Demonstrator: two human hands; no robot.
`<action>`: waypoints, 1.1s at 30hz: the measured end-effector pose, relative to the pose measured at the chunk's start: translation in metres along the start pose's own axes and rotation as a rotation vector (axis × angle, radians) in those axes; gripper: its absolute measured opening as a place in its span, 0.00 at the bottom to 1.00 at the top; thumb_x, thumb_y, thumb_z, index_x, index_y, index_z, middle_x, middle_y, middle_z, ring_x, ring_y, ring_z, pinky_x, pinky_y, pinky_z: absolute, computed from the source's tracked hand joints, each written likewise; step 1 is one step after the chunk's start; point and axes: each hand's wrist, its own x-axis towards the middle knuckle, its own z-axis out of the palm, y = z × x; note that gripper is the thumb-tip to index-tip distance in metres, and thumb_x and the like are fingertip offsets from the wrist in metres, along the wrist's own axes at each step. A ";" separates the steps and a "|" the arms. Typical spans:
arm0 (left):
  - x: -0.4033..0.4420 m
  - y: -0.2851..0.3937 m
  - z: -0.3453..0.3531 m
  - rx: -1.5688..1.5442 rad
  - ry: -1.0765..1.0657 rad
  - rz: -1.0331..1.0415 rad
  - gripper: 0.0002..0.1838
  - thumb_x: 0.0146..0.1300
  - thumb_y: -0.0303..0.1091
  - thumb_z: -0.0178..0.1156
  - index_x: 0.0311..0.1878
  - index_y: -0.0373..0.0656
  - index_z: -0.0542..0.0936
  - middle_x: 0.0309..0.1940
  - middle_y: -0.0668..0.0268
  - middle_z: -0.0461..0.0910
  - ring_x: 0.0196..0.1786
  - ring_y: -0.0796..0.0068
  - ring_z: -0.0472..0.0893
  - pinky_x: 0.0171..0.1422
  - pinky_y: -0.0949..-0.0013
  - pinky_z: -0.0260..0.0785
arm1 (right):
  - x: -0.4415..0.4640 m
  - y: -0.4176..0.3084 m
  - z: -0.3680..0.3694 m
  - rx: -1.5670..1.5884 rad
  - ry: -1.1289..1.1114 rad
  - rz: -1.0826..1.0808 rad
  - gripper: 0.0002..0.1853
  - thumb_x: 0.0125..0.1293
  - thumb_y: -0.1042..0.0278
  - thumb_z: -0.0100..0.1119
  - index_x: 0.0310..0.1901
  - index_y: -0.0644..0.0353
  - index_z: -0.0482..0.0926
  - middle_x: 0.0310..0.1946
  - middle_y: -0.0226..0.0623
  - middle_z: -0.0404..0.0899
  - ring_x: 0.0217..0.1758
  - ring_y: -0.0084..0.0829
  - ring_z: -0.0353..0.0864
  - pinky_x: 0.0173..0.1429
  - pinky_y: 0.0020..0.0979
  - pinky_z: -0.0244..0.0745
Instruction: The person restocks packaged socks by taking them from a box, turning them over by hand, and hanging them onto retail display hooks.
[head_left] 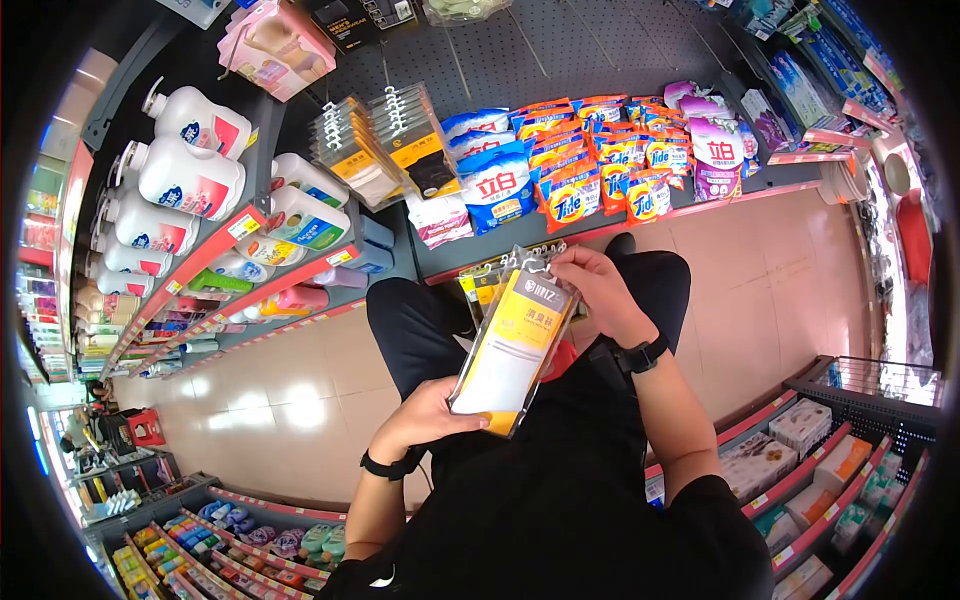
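A clear hanging packet (515, 345) with a yellow and white card is held tilted in front of my body. My left hand (430, 415) grips its lower left edge, the thumb on its front. At its top, by the white hook, the fingers of my right hand (600, 290) are closed on it. Just behind the packet's top, more yellow hooked packets (482, 285) show in part between my knees. Similar packets with white hooks hang in two rows, one of yellow and white ones (355, 155) and one with dark contents (425, 155).
Detergent bags (500, 188) and orange Tide bags (572, 190) stand on the shelf ahead. White pump bottles (190, 175) fill the left shelves, with a pink box (275, 50) above. Boxes (760, 465) are on shelves at the lower right, and slippers (325, 540) at the lower left.
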 end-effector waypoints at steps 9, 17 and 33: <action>-0.001 0.005 -0.003 -0.113 0.010 0.057 0.18 0.63 0.24 0.71 0.56 0.36 0.82 0.46 0.72 0.85 0.47 0.85 0.80 0.55 0.75 0.73 | 0.002 -0.001 0.012 -0.060 0.051 -0.095 0.05 0.73 0.69 0.61 0.45 0.60 0.82 0.37 0.24 0.81 0.39 0.13 0.75 0.43 0.18 0.67; -0.001 -0.006 -0.006 -0.214 0.011 0.053 0.18 0.64 0.25 0.71 0.56 0.34 0.83 0.48 0.71 0.86 0.50 0.85 0.80 0.59 0.74 0.73 | 0.010 -0.003 0.015 -0.164 0.046 -0.119 0.07 0.74 0.68 0.60 0.46 0.62 0.81 0.38 0.24 0.81 0.42 0.15 0.77 0.48 0.19 0.70; -0.001 -0.008 -0.002 -0.343 0.184 0.161 0.15 0.68 0.26 0.68 0.57 0.34 0.83 0.49 0.68 0.86 0.50 0.82 0.82 0.58 0.73 0.75 | 0.005 -0.006 0.056 0.238 -0.086 0.089 0.16 0.75 0.66 0.59 0.61 0.60 0.76 0.52 0.31 0.83 0.53 0.23 0.82 0.58 0.29 0.78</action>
